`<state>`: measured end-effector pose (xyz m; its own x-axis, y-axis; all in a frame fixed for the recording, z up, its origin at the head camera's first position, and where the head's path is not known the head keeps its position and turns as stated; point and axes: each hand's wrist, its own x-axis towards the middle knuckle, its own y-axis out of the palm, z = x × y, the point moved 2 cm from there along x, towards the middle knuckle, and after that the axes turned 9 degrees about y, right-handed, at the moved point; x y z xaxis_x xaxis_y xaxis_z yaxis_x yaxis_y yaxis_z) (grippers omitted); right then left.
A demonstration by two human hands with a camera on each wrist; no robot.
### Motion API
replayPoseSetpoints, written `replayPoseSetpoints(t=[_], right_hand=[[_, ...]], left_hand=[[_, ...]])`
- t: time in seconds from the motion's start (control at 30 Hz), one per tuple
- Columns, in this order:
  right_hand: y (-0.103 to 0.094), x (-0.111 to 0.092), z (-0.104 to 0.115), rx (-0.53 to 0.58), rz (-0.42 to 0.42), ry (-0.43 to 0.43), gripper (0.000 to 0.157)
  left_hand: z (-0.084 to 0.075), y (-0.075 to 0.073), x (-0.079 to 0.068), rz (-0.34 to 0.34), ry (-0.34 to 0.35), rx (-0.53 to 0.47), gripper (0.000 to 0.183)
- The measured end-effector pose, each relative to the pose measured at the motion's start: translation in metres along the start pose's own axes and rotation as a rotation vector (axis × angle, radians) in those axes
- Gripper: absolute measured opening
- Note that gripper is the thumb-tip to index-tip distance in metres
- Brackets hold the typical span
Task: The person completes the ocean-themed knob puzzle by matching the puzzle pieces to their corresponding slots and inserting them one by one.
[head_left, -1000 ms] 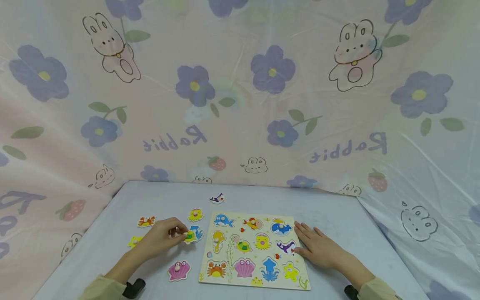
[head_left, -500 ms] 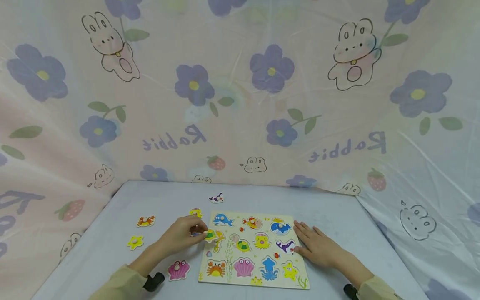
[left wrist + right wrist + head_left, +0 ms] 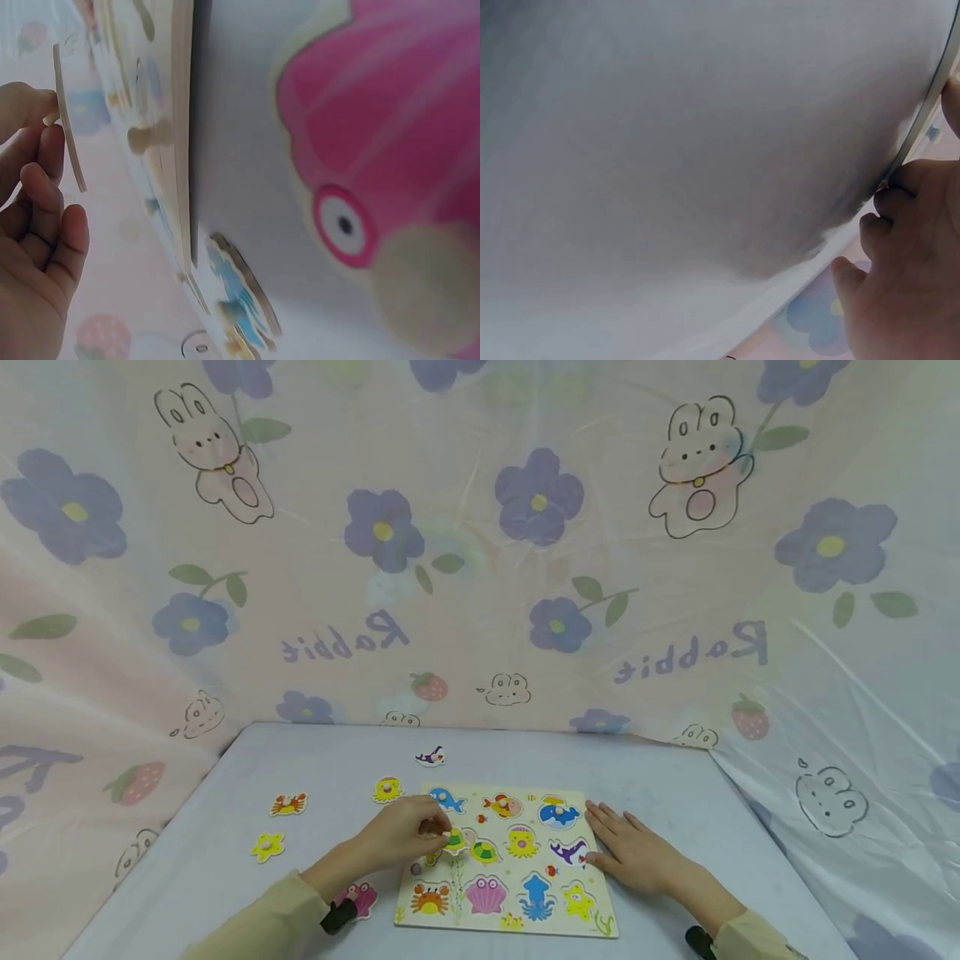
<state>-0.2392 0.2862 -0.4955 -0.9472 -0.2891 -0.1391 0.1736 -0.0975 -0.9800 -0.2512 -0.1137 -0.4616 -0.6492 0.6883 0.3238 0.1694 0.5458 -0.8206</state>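
We're pinching the turtle (image 3: 455, 842) by its knob (image 3: 51, 118) with our left hand (image 3: 396, 837) over the board (image 3: 555, 925), just left of its slot (image 3: 486, 852); if that's slipping, we're dropping it. Our right hand (image 3: 636, 853) is touching the board, fingers straight; too lightly, and it's sliding.

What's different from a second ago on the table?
The left hand carried the turtle piece rightward, from beside the board to over it, near the turtle picture. Nothing was let go. The right hand stayed at the board's right edge; the crab piece and starfish piece stayed put.
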Motion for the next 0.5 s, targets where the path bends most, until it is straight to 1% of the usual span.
replayPoseSetpoints(t=[0.2, 0.33, 0.5], right_hand=[[-0.002, -0.001, 0.001, 0.0, 0.006, -0.001, 0.082], [-0.004, -0.001, 0.002, 0.009, 0.005, -0.009, 0.083], [-0.003, -0.002, 0.002, 0.011, 0.007, -0.012, 0.083]], left_hand=[[-0.004, 0.006, 0.012, 0.051, 0.058, 0.017, 0.009], [-0.005, 0.012, 0.02, 0.088, 0.058, 0.033, 0.008], [-0.006, 0.021, 0.026, 0.113, 0.055, 0.048, 0.007]])
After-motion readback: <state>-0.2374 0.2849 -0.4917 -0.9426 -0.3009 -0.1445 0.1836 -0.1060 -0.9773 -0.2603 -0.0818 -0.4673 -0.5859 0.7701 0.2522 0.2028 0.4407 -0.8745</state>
